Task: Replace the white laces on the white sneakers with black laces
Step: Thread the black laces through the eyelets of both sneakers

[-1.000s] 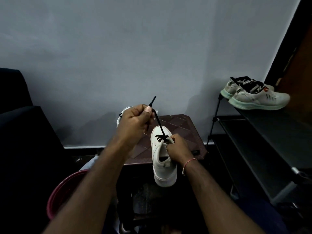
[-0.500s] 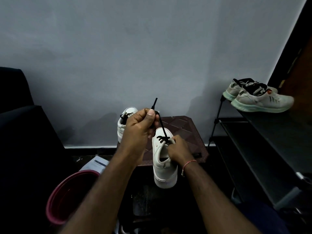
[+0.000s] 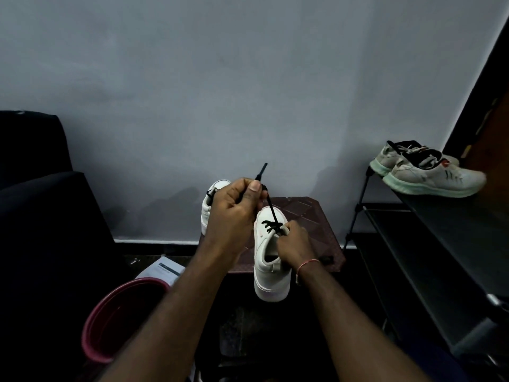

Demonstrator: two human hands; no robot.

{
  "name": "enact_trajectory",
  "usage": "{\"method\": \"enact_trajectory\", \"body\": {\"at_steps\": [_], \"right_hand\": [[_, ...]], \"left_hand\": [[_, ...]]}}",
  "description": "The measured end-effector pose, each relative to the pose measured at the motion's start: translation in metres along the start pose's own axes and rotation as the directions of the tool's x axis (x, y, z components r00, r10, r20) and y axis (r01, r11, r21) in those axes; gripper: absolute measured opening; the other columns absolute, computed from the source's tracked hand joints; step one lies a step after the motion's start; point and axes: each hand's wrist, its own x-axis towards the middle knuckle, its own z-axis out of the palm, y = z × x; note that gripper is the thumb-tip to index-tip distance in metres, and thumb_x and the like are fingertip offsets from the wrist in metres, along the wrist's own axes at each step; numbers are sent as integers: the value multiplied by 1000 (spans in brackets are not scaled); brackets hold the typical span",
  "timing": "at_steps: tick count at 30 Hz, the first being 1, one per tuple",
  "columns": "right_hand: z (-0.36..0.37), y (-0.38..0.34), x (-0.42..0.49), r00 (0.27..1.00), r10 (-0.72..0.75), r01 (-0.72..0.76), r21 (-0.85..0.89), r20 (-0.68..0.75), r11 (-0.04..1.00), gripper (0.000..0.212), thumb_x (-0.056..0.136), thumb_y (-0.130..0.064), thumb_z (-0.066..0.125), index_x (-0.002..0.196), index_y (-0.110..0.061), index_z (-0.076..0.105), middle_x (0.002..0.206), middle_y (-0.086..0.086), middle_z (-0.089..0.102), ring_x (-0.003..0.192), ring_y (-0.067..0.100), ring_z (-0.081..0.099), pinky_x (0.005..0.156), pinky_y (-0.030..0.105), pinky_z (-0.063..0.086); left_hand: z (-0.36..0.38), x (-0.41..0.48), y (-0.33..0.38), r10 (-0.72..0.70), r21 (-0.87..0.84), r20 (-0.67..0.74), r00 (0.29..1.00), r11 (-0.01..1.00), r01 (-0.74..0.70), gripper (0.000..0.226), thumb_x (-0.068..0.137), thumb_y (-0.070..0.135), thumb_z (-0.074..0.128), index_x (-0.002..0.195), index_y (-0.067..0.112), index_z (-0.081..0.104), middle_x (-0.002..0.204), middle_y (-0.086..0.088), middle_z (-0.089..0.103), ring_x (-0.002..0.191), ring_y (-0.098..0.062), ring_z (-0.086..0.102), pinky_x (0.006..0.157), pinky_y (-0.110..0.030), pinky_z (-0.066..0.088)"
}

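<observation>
Dim room, low light. Small brown patterned surface (image 3: 308,216) sits against a plain grey wall (image 3: 248,92) with a white skirting strip (image 3: 157,240) at the wall's foot. Right of the surface: black shoe rack (image 3: 429,244), pair of grey trainers (image 3: 429,175) on its top shelf, brown door (image 3: 498,128) beyond. Left of the surface: dark upholstered seat (image 3: 46,230). Near-left of it, on the dark floor (image 3: 176,250): maroon bucket (image 3: 93,321), printed sheet of paper (image 3: 165,271).

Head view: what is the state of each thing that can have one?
near sneaker: partly laced in black, held.
black lace: taut, running upward.
left hand: pinches the black lace.
right hand: grips the near sneaker.
far sneaker: rests on the table.
</observation>
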Motion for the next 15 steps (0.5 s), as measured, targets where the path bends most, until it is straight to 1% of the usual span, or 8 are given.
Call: {"method": "enact_trajectory", "body": {"at_steps": [2,5,6,8,10,12,13,15], "right_hand": [[-2,-3,3,1000,12,-12,-11,-12,1000,18,74,-23,50,91,-20,57,111,14,62,105,35,58,89,39,49],[-5,-3,4,1000,27,-27,-9,-3,1000,15,73,-25,54,86,-19,60,105,10,65,102,31,60,87,36,50],[-7,-3,4,1000,1,-1,-28,-7,1000,20,71,-27,57,89,-20,62,104,10,65,103,30,60,88,36,50],[-16,-8,-4,990,-107,107,-9,-97,994,30,71,-30,63,99,-21,66,105,9,64,102,27,59,91,34,49],[-31,-24,-20,959,-206,249,231,-193,941,22,78,-25,66,100,-20,68,97,4,67,88,18,62,84,33,51],[-47,-48,-40,958,-272,274,583,-93,765,6,87,-21,67,90,-20,72,81,1,66,66,9,58,66,29,49],[-53,-57,-48,949,-314,244,689,-25,683,9,90,-23,66,86,-20,74,76,5,63,57,9,52,57,26,44],[-62,-72,-58,934,-358,228,742,17,630,11,91,-22,65,88,-16,74,71,10,59,49,10,43,46,21,37]], "left_hand": [[-6,7,0,6,287,58,998,958,-22,27,99,14,50,77,4,62,56,3,55,40,1,44,42,-12,33],[-16,22,3,136,724,53,989,677,-132,21,93,23,58,80,13,71,57,6,64,55,-11,61,54,-27,47],[-19,25,3,185,762,33,982,632,-144,19,91,24,60,82,14,73,61,1,67,62,-18,65,61,-32,51],[-21,26,-1,235,756,5,972,636,-157,19,90,25,62,81,14,73,63,-4,68,65,-23,67,65,-35,53],[-21,25,-8,225,757,6,974,636,-152,20,91,27,61,76,17,70,56,3,61,59,-15,64,58,-27,49],[-15,22,-15,223,749,36,974,639,-174,20,91,19,61,74,13,69,49,12,49,50,0,55,50,-11,34],[-11,21,-18,233,752,54,971,630,-193,21,91,16,61,73,11,68,48,13,46,49,2,51,48,-10,30],[-7,22,-23,234,771,97,967,598,-221,24,91,13,60,68,8,65,49,10,45,47,-4,46,48,-17,27]]}}
